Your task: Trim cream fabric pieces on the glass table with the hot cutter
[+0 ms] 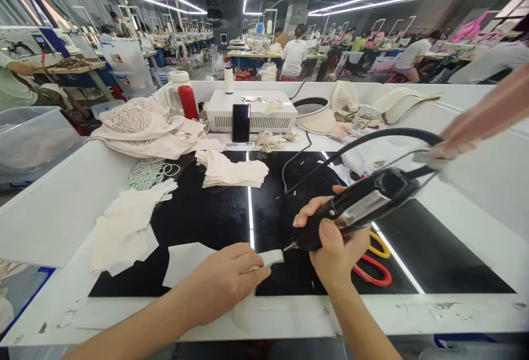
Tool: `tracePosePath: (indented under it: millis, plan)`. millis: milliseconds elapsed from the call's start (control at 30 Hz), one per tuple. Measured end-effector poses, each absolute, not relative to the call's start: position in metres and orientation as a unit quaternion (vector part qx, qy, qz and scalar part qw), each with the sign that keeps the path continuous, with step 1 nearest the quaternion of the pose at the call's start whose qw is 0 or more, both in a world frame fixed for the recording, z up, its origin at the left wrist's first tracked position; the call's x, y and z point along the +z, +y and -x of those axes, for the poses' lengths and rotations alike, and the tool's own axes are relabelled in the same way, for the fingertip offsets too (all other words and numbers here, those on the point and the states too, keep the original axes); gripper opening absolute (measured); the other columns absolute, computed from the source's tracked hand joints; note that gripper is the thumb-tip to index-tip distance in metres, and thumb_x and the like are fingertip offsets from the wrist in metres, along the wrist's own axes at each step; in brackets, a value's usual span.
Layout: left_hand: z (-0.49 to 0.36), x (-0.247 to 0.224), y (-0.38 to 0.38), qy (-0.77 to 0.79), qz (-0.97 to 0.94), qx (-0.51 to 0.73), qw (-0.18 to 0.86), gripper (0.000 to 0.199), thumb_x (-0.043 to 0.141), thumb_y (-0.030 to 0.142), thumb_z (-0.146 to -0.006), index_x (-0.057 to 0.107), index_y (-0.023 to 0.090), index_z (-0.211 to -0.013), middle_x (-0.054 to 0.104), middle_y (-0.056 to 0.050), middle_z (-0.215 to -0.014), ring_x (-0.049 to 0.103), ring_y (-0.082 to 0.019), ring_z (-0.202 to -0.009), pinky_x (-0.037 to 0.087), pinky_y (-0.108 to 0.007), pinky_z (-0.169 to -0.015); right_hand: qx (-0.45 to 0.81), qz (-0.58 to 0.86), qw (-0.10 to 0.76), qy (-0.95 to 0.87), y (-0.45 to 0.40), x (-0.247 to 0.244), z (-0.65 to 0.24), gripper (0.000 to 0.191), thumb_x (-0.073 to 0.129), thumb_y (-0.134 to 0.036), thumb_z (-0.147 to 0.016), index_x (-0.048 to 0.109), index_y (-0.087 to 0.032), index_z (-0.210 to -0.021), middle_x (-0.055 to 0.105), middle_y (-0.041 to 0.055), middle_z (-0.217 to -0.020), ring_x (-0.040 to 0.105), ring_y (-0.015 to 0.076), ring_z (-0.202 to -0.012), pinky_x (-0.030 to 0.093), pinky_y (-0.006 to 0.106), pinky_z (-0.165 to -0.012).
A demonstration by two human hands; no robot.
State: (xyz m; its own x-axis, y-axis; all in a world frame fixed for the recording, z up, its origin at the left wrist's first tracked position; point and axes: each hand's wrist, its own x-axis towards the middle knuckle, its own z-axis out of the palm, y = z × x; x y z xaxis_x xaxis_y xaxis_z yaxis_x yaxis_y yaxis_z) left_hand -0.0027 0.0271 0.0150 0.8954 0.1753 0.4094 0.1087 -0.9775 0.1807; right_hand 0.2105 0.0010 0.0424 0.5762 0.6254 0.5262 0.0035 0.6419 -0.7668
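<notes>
My right hand (pixel 334 244) is wrapped around a black corded handheld cutting tool (pixel 351 205) with a silver lever. Its thin metal tip (pixel 290 247) points left at the end of a pale fabric piece (pixel 190 261). With fingers close together, my left hand (pixel 231 272) grips that piece near its narrow end and covers its middle. Scissors (pixel 376 272) with one red and one yellow handle lie partly hidden behind my right wrist. At the upper right, another person's blurred hand (pixel 442 153) is at the tool's cable.
Stacked fabric pieces (pixel 231 170) lie on the black board (pixel 198 211), with more fabric (pixel 124 227) at left. Behind stand a white box (pixel 215 112), a phone (pixel 241 123), a red bottle (pixel 188 102) and a visor (pixel 318 120). A black cable (pixel 285 170) crosses the board.
</notes>
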Motion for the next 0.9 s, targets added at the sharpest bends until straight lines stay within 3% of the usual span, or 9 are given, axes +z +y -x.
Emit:
tracePosePath:
  millis: [267,367,667,900]
  plan:
    - [-0.028,0.001,0.044,0.069,-0.978,0.196,0.021,0.021,0.049,0.009,-0.107,0.065,0.013,-0.12,0.066,-0.006,-0.099,0.067,-0.02,-0.09,0.06,-0.041,-0.095,0.21,0.351,0.805,-0.43,0.003,0.037,-0.206,0.044,0.078,-0.031,-0.088,0.056,-0.026,-0.126,0.07,-0.0038,-0.084,0.065,0.0118,-0.058,0.055,0.026,-0.053]
    - [-0.029,0.001,0.047,0.076,-0.981,0.176,0.029,0.018,0.057,0.015,-0.105,0.065,0.016,-0.122,0.064,-0.006,-0.101,0.065,-0.021,-0.091,0.061,-0.041,-0.092,0.208,0.354,0.8,-0.438,0.003,0.037,-0.205,0.043,0.077,-0.03,-0.09,0.056,-0.027,-0.126,0.069,-0.0043,-0.084,0.064,0.011,-0.057,0.055,0.025,-0.053]
    - [-0.022,-0.001,0.046,0.123,-0.978,0.166,0.021,0.04,0.078,0.016,-0.092,0.064,0.02,-0.129,0.064,-0.006,-0.108,0.063,-0.025,-0.097,0.063,-0.041,-0.084,0.201,0.36,0.803,-0.43,0.003,0.039,-0.203,0.044,0.081,-0.035,-0.086,0.056,-0.025,-0.122,0.07,-0.0043,-0.082,0.065,0.0119,-0.056,0.057,0.026,-0.052]
    - [-0.022,0.001,0.045,0.132,-0.979,0.153,0.019,0.041,0.078,0.015,-0.091,0.064,0.02,-0.13,0.064,-0.006,-0.108,0.062,-0.025,-0.094,0.063,-0.041,-0.081,0.212,0.374,0.8,-0.418,0.003,0.039,-0.202,0.048,0.082,-0.043,-0.085,0.054,-0.027,-0.12,0.069,-0.004,-0.081,0.066,0.013,-0.056,0.058,0.027,-0.052]
